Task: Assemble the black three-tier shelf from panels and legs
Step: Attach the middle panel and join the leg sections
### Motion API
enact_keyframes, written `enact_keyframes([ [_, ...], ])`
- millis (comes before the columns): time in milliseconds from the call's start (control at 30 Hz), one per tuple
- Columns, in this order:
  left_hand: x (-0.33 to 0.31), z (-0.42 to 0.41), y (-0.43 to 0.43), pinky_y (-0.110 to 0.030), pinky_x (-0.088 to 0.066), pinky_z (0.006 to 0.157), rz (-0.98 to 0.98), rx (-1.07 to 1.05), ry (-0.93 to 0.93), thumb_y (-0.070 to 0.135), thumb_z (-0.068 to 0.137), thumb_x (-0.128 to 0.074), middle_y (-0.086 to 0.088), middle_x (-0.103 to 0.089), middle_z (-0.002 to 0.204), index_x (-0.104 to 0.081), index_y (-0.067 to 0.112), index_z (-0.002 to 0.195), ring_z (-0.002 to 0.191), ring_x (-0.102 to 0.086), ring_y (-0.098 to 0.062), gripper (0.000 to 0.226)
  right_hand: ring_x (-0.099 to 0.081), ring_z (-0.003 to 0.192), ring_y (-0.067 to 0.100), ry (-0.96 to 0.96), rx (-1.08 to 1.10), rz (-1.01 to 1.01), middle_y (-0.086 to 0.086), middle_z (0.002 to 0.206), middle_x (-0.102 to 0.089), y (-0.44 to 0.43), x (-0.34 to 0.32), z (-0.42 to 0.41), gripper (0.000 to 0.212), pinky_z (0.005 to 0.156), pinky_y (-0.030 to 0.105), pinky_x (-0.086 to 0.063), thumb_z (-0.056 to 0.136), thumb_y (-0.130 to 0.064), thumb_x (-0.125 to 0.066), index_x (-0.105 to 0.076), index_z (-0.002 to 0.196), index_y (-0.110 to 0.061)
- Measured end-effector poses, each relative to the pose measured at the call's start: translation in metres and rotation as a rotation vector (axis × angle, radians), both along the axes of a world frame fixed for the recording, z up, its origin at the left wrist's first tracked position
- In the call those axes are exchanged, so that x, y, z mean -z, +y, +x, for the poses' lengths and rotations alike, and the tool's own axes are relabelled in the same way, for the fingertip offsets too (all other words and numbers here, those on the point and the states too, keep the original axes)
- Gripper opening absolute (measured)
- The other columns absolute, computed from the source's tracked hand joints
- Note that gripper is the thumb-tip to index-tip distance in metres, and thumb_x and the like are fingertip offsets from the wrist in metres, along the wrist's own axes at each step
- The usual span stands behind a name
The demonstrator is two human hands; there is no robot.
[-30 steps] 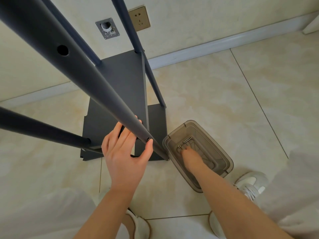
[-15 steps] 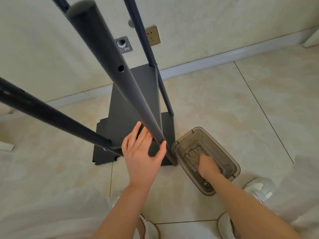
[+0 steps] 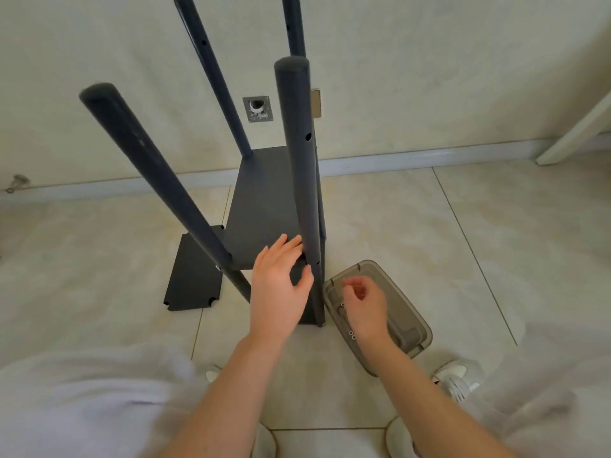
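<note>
When read from the left, starts with a loose panel (image 3: 193,276) lying flat on the floor (image 3: 82,259), not yet fitted, with notched corners. Just beside it, leaning up toward the camera, the front left leg (image 3: 155,180), with a pale fastener head (image 3: 218,268) at the joint with the fitted panel (image 3: 264,206). Behind, the back left leg (image 3: 215,81), meeting that same panel at its far corner. Altogether a half-built frame, standing upright near the wall, with one panel mounted low on the legs.

Then the left hand (image 3: 281,292) against the front right leg (image 3: 302,180): fingers fairly straight and spread, tips reaching onto the panel behind the leg, thumb laid at the leg's near side, bracing rather than clenching. Further right, just beside the foot of that leg, a smoky plastic box (image 3: 413,338) on the floor with small screws (image 3: 352,335) inside. Above the box, the right hand (image 3: 363,305), fingers curled in as if pinching. Blurred, so cannot tell holding or empty.

Judged step: fastening the fitted panel to the front right leg, fetching hardware for it. Next move, as a guess: bring a screw across to the hole low on that leg by the left thumb, keep the leg pressed to the panel corner to align the holes, start the screw square, then drive it home. Only afterwards lift the loose panel to the higher holes.
</note>
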State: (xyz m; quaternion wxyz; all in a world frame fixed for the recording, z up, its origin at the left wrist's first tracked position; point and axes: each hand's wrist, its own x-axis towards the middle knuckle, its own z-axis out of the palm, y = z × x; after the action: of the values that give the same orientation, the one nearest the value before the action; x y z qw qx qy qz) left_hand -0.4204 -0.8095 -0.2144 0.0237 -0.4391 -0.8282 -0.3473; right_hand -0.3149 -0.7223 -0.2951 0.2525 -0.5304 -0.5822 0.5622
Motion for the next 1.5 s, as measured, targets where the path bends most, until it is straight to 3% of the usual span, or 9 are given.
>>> enact_keyframes([
  [133, -0.01, 0.006, -0.006, -0.01, -0.049, 0.081, 0.25, -0.217, -0.256, 0.015, 0.096, -0.067, 0.016, -0.07, 0.095, -0.076, 0.014, 0.096, 0.091, -0.065, -0.001, 0.009, -0.062, 0.078, 0.015, 0.159, 0.014, 0.023, -0.003, 0.083, -0.066, -0.024, -0.035, 0.008, 0.018, 0.07, 0.026, -0.052, 0.092, -0.01, -0.056, -0.065, 0.089, -0.026],
  [300, -0.006, 0.019, -0.001, -0.008, -0.042, 0.059, 0.395, -0.438, -0.605, 0.023, 0.1, -0.059, 0.005, -0.064, 0.057, -0.061, 0.002, 0.065, 0.058, -0.062, -0.002, 0.041, -0.059, 0.072, 0.013, 0.248, -0.006, 0.071, -0.001, 0.08, -0.064, -0.026, -0.062, 0.009, 0.019, 0.064, 0.023, -0.049, 0.09, -0.009, -0.056, -0.06, 0.095, -0.027],
  [400, 0.003, 0.017, 0.003, -0.023, -0.051, 0.073, 0.326, -0.516, -0.889, 0.034, 0.098, -0.062, 0.006, -0.068, 0.062, -0.066, 0.009, 0.067, 0.065, -0.068, -0.006, 0.04, -0.062, 0.075, 0.011, 0.237, -0.043, 0.117, -0.003, 0.082, -0.066, -0.026, -0.068, 0.01, 0.023, 0.066, 0.016, -0.05, 0.089, -0.009, -0.059, -0.062, 0.098, -0.03],
  [500, 0.012, 0.01, 0.008, -0.031, -0.054, 0.09, 0.338, -0.498, -1.199, 0.044, 0.096, -0.064, 0.002, -0.073, 0.093, -0.067, 0.018, 0.089, 0.093, -0.071, -0.013, 0.027, -0.063, 0.077, 0.004, 0.215, -0.072, 0.141, -0.01, 0.082, -0.068, -0.026, -0.066, 0.013, 0.022, 0.069, 0.011, -0.049, 0.089, -0.009, -0.062, -0.067, 0.097, -0.029],
  [633, 0.013, 0.0, 0.014, -0.036, -0.048, 0.107, 0.52, -0.379, -1.404, 0.033, 0.099, -0.063, 0.0, -0.069, 0.12, -0.064, 0.022, 0.113, 0.114, -0.066, -0.016, 0.018, -0.066, 0.082, 0.002, 0.208, -0.084, 0.146, -0.018, 0.085, -0.07, -0.024, -0.065, 0.015, 0.022, 0.073, 0.012, -0.052, 0.09, -0.01, -0.064, -0.069, 0.094, -0.032],
  [800, 0.014, 0.001, 0.01, -0.034, -0.058, 0.094, 0.718, -0.275, -1.511, 0.021, 0.1, -0.062, -0.006, -0.072, 0.118, -0.057, 0.015, 0.134, 0.105, -0.072, -0.022, 0.035, -0.068, 0.082, 0.003, 0.2, -0.083, 0.161, -0.017, 0.083, -0.072, -0.02, -0.069, 0.016, 0.02, 0.074, 0.013, -0.053, 0.09, -0.009, -0.065, -0.072, 0.095, -0.027],
  [967, 0.015, 0.008, 0.003, -0.037, -0.054, 0.102, 0.707, -0.29, -1.468, 0.021, 0.101, -0.06, -0.008, -0.069, 0.127, -0.054, 0.014, 0.139, 0.112, -0.069, -0.024, 0.039, -0.067, 0.082, -0.003, 0.153, -0.121, 0.241, -0.024, 0.086, -0.071, -0.022, -0.073, 0.023, 0.019, 0.071, 0.006, -0.048, 0.09, -0.012, -0.068, -0.073, 0.097, -0.029],
  [1267, 0.018, 0.016, -0.005, -0.035, -0.057, 0.091, 0.757, -0.343, -1.476, 0.011, 0.094, -0.067, -0.001, -0.073, 0.095, -0.063, 0.015, 0.112, 0.092, -0.069, -0.02, 0.02, -0.067, 0.076, -0.002, 0.145, -0.126, 0.18, -0.021, 0.08, -0.071, -0.035, -0.076, 0.03, 0.02, 0.067, 0.009, -0.049, 0.086, -0.009, -0.067, -0.072, 0.088, -0.028],
  [1500, 0.021, 0.02, -0.009, -0.03, -0.057, 0.082, 0.787, -0.179, -1.549, 0.009, 0.091, -0.067, -0.002, -0.073, 0.093, -0.064, 0.013, 0.105, 0.084, -0.071, -0.018, 0.015, -0.07, 0.077, 0.007, 0.198, -0.089, 0.136, -0.008, 0.078, -0.074, -0.037, -0.076, 0.036, 0.023, 0.068, 0.015, -0.053, 0.087, -0.007, -0.063, -0.072, 0.084, -0.028],
])
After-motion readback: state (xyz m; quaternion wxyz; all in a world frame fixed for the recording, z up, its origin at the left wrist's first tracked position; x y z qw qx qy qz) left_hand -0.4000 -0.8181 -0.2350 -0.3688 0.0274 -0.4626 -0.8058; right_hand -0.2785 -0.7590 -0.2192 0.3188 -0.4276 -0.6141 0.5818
